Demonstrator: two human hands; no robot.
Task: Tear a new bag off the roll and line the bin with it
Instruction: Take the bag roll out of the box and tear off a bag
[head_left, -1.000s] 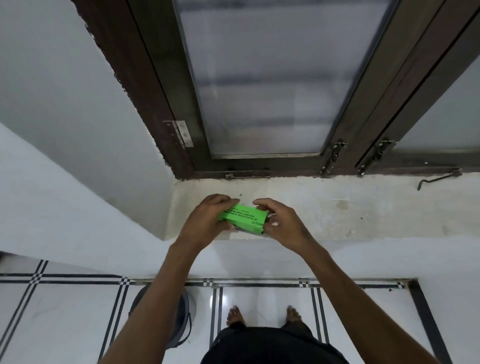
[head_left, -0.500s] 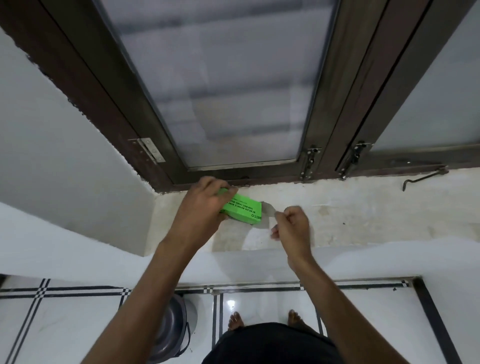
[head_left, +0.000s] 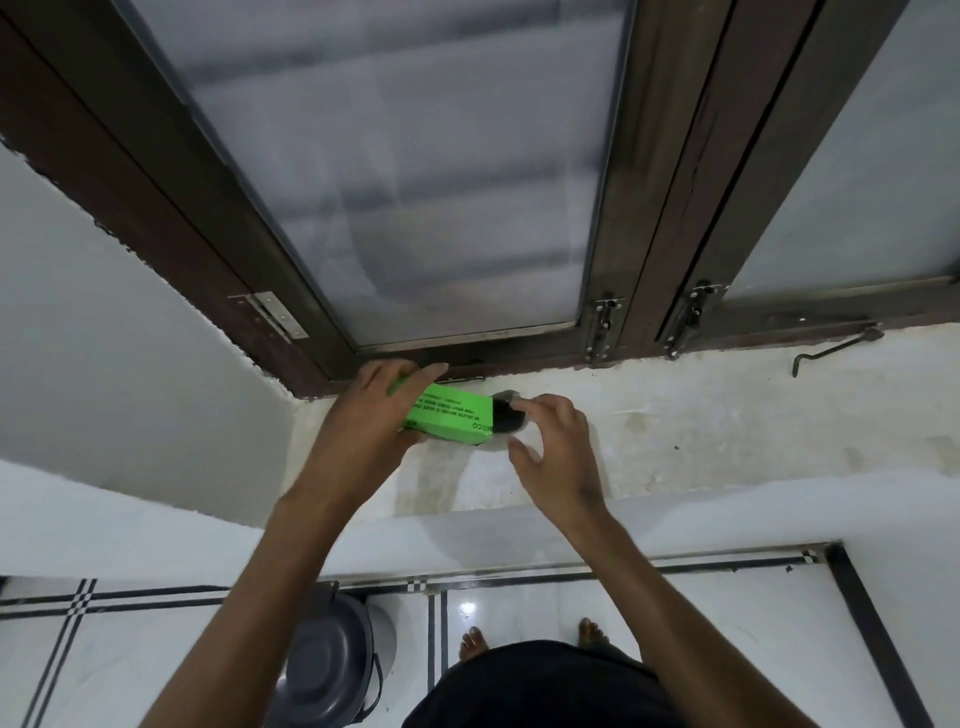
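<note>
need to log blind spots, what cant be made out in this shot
Head view only:
- Bin: left arm crosses it, so whether it has a liner is unclear.
- Black roll: mostly inside the green box.
- Right hand: fingertips at the roll, grip unclear.
- Box print: too small to read.

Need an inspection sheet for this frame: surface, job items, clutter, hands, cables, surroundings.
Surface: pale stained window sill, bare where visible.
Job's things: green box held over the sill, its right end open; dark bag roll showing at that end. Grey bin on the tiled floor below; whether it is lined cannot be told.
Clutter: nothing seen.
Hands: left hand grips the box; right hand at the roll's end, fingertips touching it, grip unclear.
Cables: nothing seen.
Surroundings: frosted window in a dark frame, hinge, latches, stay hook, white wall.
</note>
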